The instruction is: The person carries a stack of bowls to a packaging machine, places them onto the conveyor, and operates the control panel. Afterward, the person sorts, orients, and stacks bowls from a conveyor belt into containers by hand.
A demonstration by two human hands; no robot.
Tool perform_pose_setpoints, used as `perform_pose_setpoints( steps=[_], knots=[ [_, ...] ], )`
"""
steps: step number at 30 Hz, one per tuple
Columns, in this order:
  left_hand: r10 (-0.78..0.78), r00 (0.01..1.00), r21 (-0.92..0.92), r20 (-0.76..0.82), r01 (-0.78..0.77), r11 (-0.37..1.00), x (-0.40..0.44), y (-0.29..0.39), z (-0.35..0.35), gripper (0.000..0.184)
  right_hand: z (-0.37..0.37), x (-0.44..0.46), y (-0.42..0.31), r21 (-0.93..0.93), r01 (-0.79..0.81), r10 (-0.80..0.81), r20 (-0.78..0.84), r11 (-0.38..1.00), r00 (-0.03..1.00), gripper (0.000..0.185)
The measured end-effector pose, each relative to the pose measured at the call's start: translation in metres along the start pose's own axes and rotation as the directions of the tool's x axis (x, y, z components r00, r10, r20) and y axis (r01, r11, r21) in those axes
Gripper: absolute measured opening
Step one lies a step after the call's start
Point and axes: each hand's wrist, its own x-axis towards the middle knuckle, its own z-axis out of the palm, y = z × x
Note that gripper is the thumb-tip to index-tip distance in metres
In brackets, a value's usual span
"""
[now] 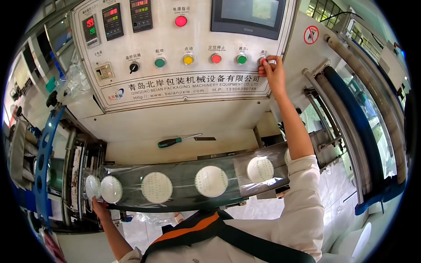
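My right hand (pixel 272 70) is raised to the control panel (pixel 197 83), its thumb and fingers closed round the red button (pixel 263 61) at the panel's right end. Low on the left, my left hand (pixel 100 206) touches the near edge of the film by the leftmost white discs (pixel 111 189); its fingertips are partly hidden. Several round white discs with green print, such as the middle one (pixel 156 187), lie in a row under clear film (pixel 184 170) on the dark conveyor.
A green-handled screwdriver (pixel 170 142) and a small dark strip (pixel 205 139) lie on the ledge behind the conveyor. Rollers (pixel 351 131) stand at the right, a blue slotted frame (pixel 42 162) at the left. A touch screen (pixel 247 17) tops the panel.
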Motion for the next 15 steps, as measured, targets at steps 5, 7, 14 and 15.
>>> perform_pose_setpoints(
  steps=[5, 7, 14, 15],
  knots=[
    [-0.007, 1.000, 0.034, 0.011, 0.007, 0.999, -0.001, 0.001, -0.002, 0.035, 0.001, 0.000, -0.009, -0.148, 0.009, -0.009, 0.006, 0.989, 1.000, 0.014],
    [0.002, 1.000, 0.007, -0.010, -0.002, 1.000, -0.010, 0.006, 0.006, 0.034, 0.000, 0.000, -0.007, -0.184, 0.035, -0.034, 0.005, 0.982, 0.999, 0.014],
    [-0.029, 0.999, 0.015, 0.017, 0.029, 0.999, -0.017, 0.015, 0.012, 0.033, -0.009, 0.006, -0.004, -0.134, 0.080, -0.067, 0.096, 0.988, 0.993, 0.014],
    [-0.023, 1.000, 0.002, 0.011, 0.023, 1.000, -0.022, 0.018, 0.016, 0.032, -0.010, 0.007, -0.004, -0.130, 0.074, -0.060, 0.102, 0.989, 0.993, 0.014]
  ],
)
